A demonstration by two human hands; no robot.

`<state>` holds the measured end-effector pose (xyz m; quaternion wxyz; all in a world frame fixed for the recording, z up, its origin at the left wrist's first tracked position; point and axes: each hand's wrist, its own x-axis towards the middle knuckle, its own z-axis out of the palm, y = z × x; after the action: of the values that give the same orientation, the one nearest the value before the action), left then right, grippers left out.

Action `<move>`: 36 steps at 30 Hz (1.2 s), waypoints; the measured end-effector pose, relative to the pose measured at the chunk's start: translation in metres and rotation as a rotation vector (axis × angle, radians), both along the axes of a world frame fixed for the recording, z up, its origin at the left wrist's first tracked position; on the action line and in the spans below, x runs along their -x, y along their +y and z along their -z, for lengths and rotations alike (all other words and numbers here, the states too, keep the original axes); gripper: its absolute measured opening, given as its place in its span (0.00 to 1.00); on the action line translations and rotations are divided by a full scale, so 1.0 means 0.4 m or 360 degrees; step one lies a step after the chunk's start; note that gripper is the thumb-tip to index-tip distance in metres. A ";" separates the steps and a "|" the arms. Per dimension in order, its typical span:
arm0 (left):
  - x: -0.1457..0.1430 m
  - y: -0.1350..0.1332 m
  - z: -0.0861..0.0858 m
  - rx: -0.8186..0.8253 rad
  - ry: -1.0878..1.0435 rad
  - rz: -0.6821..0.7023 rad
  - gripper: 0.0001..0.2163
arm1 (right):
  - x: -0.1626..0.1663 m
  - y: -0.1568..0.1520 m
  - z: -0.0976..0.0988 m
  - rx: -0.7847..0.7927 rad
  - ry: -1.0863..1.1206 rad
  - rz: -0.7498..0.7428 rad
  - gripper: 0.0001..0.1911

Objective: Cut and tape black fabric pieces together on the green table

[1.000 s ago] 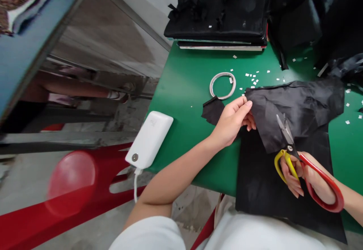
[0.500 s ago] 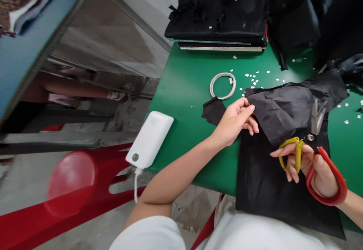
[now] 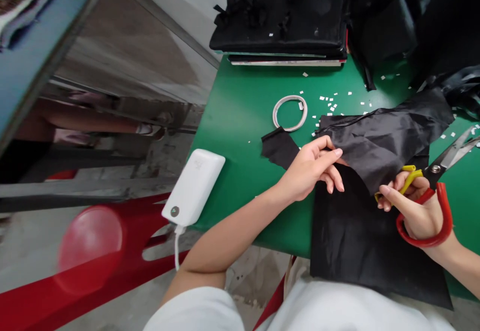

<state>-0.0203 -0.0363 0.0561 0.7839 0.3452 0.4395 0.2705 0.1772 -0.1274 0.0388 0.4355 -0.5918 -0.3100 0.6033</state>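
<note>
A loose piece of black fabric (image 3: 375, 143) is stretched between my two hands. Thumb and forefinger of my left hand (image 3: 314, 166) pinch its left edge. My right hand (image 3: 416, 203) has the scissors (image 3: 435, 169) looped over it, with yellow and red covered handles. The blades point up and to the right, slightly parted. Thumb and fingertips of that hand close at the fabric's lower corner. Beneath lies a larger flat black fabric sheet (image 3: 369, 241), hanging over the near table edge. A small black scrap (image 3: 280, 147) lies beside my left wrist.
On the green table (image 3: 240, 106) are a thin tape roll (image 3: 275, 116) and several white paper bits. A black fabric stack (image 3: 281, 16) stands at the back. A white power bank (image 3: 193, 186) with a cable sits at the left edge, near a red stool (image 3: 112, 251). Another person's leg (image 3: 90, 116) shows far left.
The scissors have swung from pointing away to pointing right. My right hand's thumb and fingers have come together at the fabric's lower corner. My left hand keeps its pinch. The view shifted slightly.
</note>
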 end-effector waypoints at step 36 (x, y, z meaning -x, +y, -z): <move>-0.006 0.002 0.009 -0.0082 -0.0104 -0.0182 0.19 | -0.019 -0.037 0.002 -0.0090 0.0350 -0.0730 0.32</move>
<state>-0.0179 -0.0354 0.0526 0.7719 0.3307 0.4256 0.3372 0.1850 -0.1420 0.0380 0.3348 -0.4244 -0.4038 0.7381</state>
